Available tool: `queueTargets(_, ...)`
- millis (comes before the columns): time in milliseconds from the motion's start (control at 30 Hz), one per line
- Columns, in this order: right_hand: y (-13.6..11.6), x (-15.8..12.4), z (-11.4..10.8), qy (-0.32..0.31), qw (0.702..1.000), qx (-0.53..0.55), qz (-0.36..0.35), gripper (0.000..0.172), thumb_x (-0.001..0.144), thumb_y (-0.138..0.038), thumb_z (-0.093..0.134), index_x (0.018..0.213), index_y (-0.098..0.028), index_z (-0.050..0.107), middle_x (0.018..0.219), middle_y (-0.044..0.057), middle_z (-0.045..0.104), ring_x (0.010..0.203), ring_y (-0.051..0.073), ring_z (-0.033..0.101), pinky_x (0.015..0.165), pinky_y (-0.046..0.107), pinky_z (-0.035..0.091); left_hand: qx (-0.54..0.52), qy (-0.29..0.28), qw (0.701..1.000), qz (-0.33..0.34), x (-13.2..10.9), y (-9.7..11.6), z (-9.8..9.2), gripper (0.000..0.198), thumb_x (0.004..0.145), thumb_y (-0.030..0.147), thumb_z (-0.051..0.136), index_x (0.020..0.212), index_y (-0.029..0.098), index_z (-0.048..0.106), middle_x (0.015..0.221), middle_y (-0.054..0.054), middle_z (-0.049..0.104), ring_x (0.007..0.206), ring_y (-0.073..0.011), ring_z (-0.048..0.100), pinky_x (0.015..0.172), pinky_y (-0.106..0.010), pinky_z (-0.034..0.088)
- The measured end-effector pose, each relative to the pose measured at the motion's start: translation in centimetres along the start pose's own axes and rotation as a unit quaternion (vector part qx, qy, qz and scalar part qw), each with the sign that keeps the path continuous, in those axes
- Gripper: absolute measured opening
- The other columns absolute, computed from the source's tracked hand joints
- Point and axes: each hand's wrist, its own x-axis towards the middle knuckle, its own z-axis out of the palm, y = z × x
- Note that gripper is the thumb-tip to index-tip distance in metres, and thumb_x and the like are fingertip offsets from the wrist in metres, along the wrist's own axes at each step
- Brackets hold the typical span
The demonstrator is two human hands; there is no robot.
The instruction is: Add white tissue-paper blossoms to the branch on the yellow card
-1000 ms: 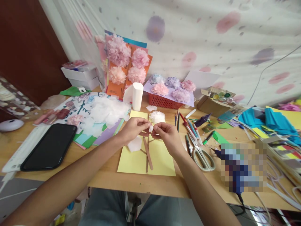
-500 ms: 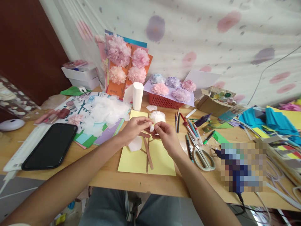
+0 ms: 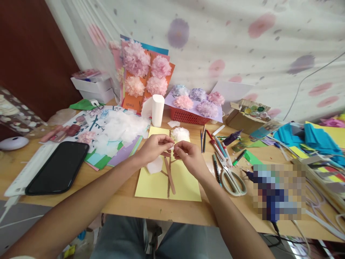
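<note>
My left hand [image 3: 158, 148] and my right hand [image 3: 189, 156] meet above a yellow sheet of paper [image 3: 153, 187], thumbs and fingertips pinched together. Between them is a small piece of white tissue paper [image 3: 172, 147], mostly covered by the fingers. On the sheet, a brown flat stick [image 3: 171, 181] lies over drawn brown branches. A fluffy white tissue flower [image 3: 180, 134] rests at the sheet's top, just beyond my hands. Beside my left wrist lies a pale tissue piece [image 3: 154, 166] on the sheet's left edge.
Scissors [image 3: 234, 181], pens [image 3: 216, 169] and a partly blurred blue glue gun [image 3: 273, 201] lie to the right. A white upright container [image 3: 157, 110] stands behind my left hand. Left are loose white tissue [image 3: 124, 124] and a black phone [image 3: 58, 167]. A red basket [image 3: 188, 116] sits behind.
The white tissue piece between my fingertips showed plainly before; now the fingers cover most of it. My right hand's fingers have curled over slightly. Other things have stayed in place.
</note>
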Motion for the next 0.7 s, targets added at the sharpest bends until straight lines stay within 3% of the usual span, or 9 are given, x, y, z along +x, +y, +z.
queueTargets(200, 0.3, 0.17, -0.14, 0.004, 1.0, -0.024, 0.008, 0.023, 0.082, -0.04, 0.064, 0.078, -0.018, 0.067, 0.074, 0.005, 0.07, 0.072, 0.02, 0.065, 0.069, 0.034, 0.056, 0.02, -0.014, 1.0, 0.01, 0.02, -0.1, 0.1, 0.024, 0.081, 0.036, 0.073, 0.09, 0.014, 0.068, 0.085, -0.003, 0.066, 0.076, -0.0129, 0.066, 0.066, -0.025, 0.06)
queueTargets(333, 0.41, 0.32, -0.15, 0.022, 1.0, -0.001, 0.01, 0.023, 0.082, -0.041, 0.064, 0.076, -0.018, 0.065, 0.072, 0.004, 0.068, 0.068, 0.018, 0.064, 0.067, 0.033, 0.055, -0.013, -0.007, 1.0, 0.001, -0.13, 0.24, 0.21, 0.035, 0.085, 0.045, 0.07, 0.102, 0.015, 0.067, 0.084, -0.002, 0.063, 0.073, -0.0136, 0.066, 0.065, -0.028, 0.061)
queueTargets(467, 0.38, 0.27, -0.13, 0.041, 0.998, 0.036, 0.002, 0.023, 0.083, -0.041, 0.065, 0.077, -0.018, 0.065, 0.071, 0.002, 0.065, 0.067, 0.016, 0.063, 0.067, 0.032, 0.055, -0.028, 0.003, 1.0, -0.009, -0.41, 0.43, 0.54, 0.052, 0.076, 0.036, 0.081, 0.119, 0.015, 0.061, 0.091, -0.005, 0.067, 0.085, -0.0182, 0.069, 0.069, -0.03, 0.062)
queueTargets(700, 0.69, 0.22, 0.29, 0.069, 0.996, 0.027, -0.049, 0.022, 0.087, -0.04, 0.065, 0.081, -0.019, 0.067, 0.076, 0.003, 0.069, 0.072, 0.018, 0.065, 0.069, 0.032, 0.056, -0.057, 0.016, 0.998, -0.02, -0.28, 0.21, 0.94, 0.03, 0.075, 0.036, 0.08, 0.088, 0.012, 0.067, 0.086, -0.004, 0.066, 0.078, -0.0146, 0.066, 0.067, -0.029, 0.062)
